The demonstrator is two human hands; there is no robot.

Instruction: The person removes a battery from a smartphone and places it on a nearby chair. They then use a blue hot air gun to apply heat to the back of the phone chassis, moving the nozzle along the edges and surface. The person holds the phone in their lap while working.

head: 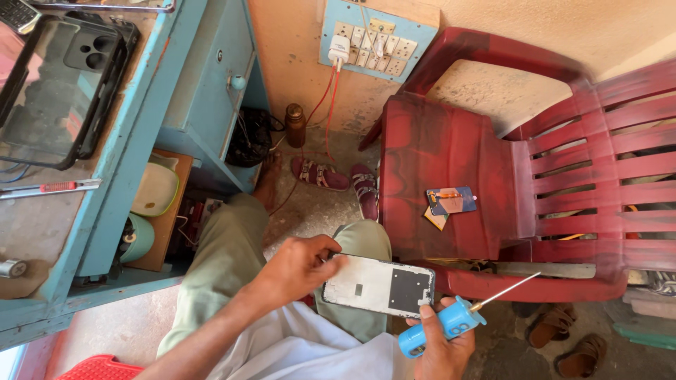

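My left hand grips the left end of an opened phone frame, a white and black flat panel held over my lap. Its right end rests against my right hand, which also holds a blue electric screwdriver with a long thin metal bit pointing up and right toward the chair. Both hands sit above my knees, in olive trousers.
A red plastic chair stands close on the right with small cards on its seat. A blue workbench on the left carries a black phone case and a cutter. Sandals and a wall socket board lie ahead.
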